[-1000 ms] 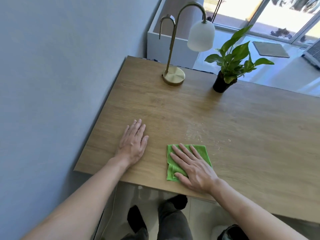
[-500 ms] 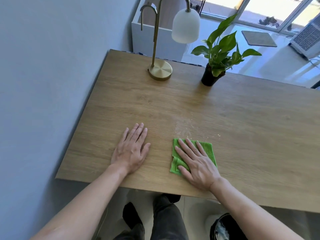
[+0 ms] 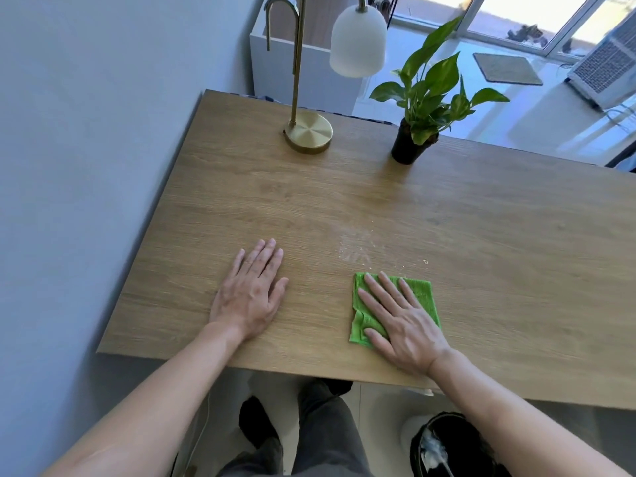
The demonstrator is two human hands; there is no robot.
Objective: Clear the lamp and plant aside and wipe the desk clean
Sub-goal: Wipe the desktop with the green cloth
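A brass lamp [image 3: 308, 131] with a white shade [image 3: 358, 46] stands at the far left of the wooden desk [image 3: 481, 235]. To its right is a green plant [image 3: 430, 94] in a black pot [image 3: 406, 146]. My right hand [image 3: 402, 325] presses flat on a folded green cloth [image 3: 421, 294] near the desk's front edge. Just beyond the cloth lie pale crumbs and dust [image 3: 356, 249]. My left hand [image 3: 249, 294] rests flat and empty on the desk, fingers together, left of the cloth.
A grey wall [image 3: 86, 166] runs along the desk's left side. Behind the lamp stands a white cabinet [image 3: 275, 63]. On the floor under the desk's front edge is a black bin [image 3: 451, 445], beside my legs. The desk surface stretches on to the right.
My right hand has slid the cloth a little to the right, so the crumbs now lie off its far left corner. My left hand stays flat. The view has shifted.
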